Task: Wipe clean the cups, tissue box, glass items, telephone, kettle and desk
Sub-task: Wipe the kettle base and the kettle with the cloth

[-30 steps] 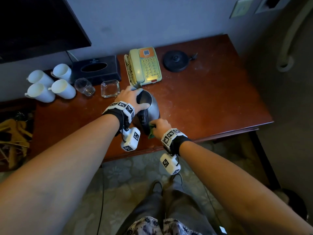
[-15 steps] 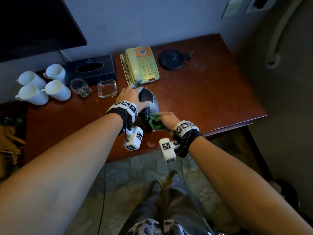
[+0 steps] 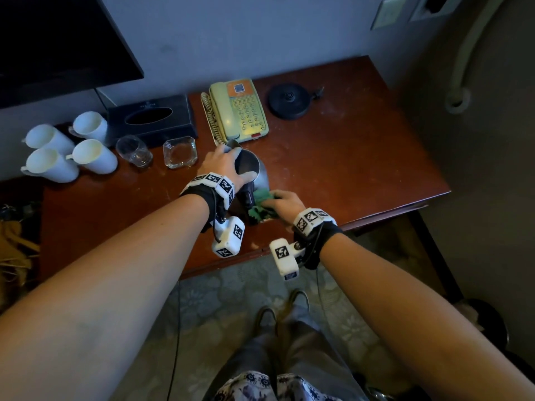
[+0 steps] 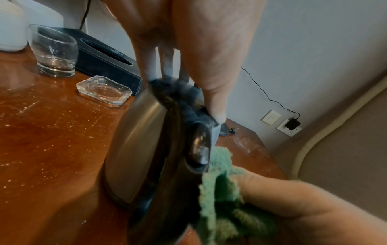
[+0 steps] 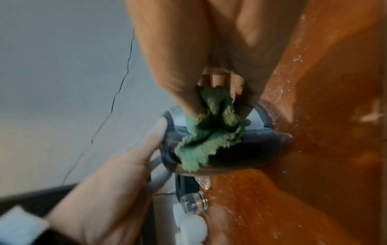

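Right hand (image 3: 285, 205) pinches bunched green cloth (image 3: 260, 205), pressed on steel kettle (image 3: 256, 172) by its black handle. Left hand (image 3: 223, 166) grips kettle's open rim from above. Kettle stands near desk (image 3: 362, 157) front edge, in front of the telephone (image 3: 238, 111); glass ashtray (image 3: 179, 151), tumbler (image 3: 134, 151), four white cups (image 3: 92, 156) to its left.

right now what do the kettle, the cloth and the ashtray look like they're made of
Kettle: brushed steel body by its dull sheen; dark glossy handle, probably plastic.
Cloth: green, looped pile, likely microfibre or terry.
Ashtray: clear thick glass with faceted corners.
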Tool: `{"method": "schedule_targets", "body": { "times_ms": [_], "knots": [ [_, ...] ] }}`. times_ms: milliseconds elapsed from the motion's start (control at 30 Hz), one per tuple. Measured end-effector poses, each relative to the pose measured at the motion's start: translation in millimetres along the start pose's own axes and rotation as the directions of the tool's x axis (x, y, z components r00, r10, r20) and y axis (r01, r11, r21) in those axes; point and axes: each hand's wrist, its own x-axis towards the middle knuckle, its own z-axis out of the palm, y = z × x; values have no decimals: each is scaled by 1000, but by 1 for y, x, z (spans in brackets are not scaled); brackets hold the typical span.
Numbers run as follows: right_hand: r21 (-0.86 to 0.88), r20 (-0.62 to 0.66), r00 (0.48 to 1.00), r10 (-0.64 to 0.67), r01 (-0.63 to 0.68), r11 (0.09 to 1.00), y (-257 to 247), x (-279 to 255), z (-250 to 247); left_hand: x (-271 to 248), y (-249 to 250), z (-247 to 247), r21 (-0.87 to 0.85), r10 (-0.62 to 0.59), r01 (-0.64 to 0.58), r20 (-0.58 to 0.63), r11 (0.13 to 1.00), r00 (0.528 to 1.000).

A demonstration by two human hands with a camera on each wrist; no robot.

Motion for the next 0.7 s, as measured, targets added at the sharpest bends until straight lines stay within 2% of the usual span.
{"method": "schedule_targets", "body": {
  "times_ms": [67, 133, 267, 433, 500, 600, 667, 700],
  "knots": [
    [129, 26, 1000, 11, -14, 992, -2, 1, -4, 0, -1, 1, 5, 0, 0, 0, 1000, 1000],
    [133, 42, 999, 14, -20, 991, -1, 2, -4, 0, -1, 1, 8, -1, 2, -9, 1000, 1000],
    [5, 28, 997, 71, -71, 997, 1, 11, 2, 0, 1, 3, 11, -4, 5, -10, 1000, 1000],
    [-247, -134, 988, 78, -110, 963, 3, 19, 13, 0, -1, 3, 11, 6, -6, -14, 1000, 1000],
    [-340, -192, 980, 43, -107, 934, 0, 18, 18, 1, -1, 3, 11, 13, -13, -13, 1000, 1000],
    [-560, -146, 987, -71, -23, 828, -4, 13, 24, 0, -2, 2, 12, 7, -7, -15, 1000, 1000],
    [-575, -126, 986, -107, 15, 818, -3, 9, 22, -1, -1, 2, 7, 3, -3, -15, 1000, 1000],
    [-511, -124, 988, -88, 12, 859, -3, 9, 17, -1, 0, 2, 4, 1, -1, -13, 1000, 1000]
  ]
}}
